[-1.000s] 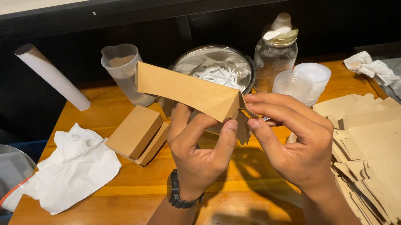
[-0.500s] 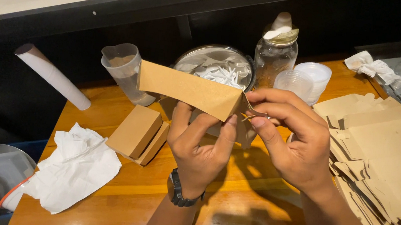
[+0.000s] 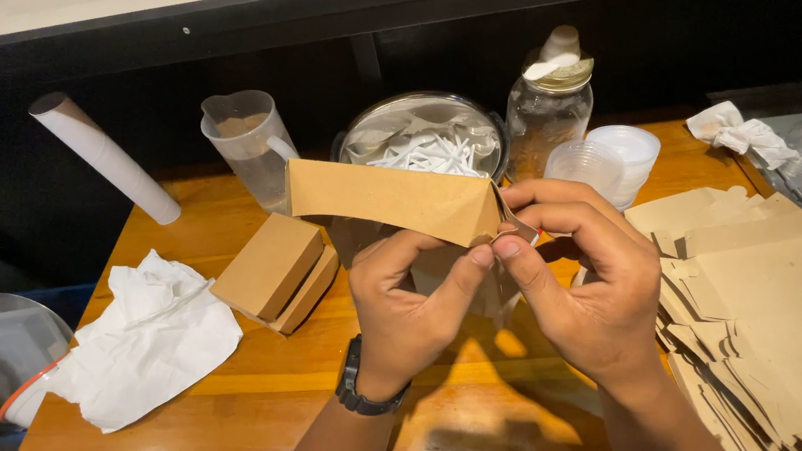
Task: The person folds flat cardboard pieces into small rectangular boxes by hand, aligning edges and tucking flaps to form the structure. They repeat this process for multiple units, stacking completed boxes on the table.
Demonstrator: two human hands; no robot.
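Both hands hold the box (image 3: 389,199) up over the table (image 3: 461,404). The left hand (image 3: 407,302) pinches its right end underneath, and the right hand (image 3: 591,282), now closed tighter than a second ago, presses the end flap (image 3: 514,226) inward. To judge by that, the end is nearly folded shut.

Left hand (image 3: 409,302), right hand (image 3: 584,277) pinch brown cardboard box (image 3: 389,198) above wooden table (image 3: 302,386).

- Your left hand (image 3: 412,302) covers the lower half of the kraft box (image 3: 394,200).
- The flat box stack (image 3: 782,329) is cut by the right edge.
- Bowl (image 3: 426,138) contents: too indistinct to identify.
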